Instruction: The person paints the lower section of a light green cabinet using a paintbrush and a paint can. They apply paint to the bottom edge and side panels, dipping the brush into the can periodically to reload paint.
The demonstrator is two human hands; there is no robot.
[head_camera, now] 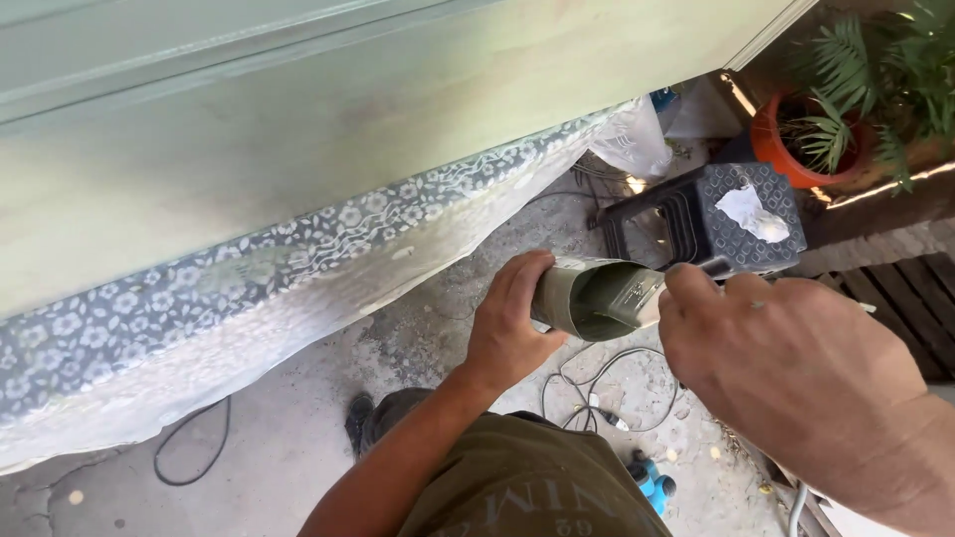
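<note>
Fingers of the left hand (pixel 507 333) wrapped the greenish rolled sheet (pixel 594 296) held above the concrete floor (pixel 298 438), while the right hand (pixel 796 368) pinched its rim; it looked light, stiff-edged, best gripped mid-body.

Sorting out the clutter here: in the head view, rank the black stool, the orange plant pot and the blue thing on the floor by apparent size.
1. black stool
2. orange plant pot, partly hidden by fronds
3. blue thing
</note>
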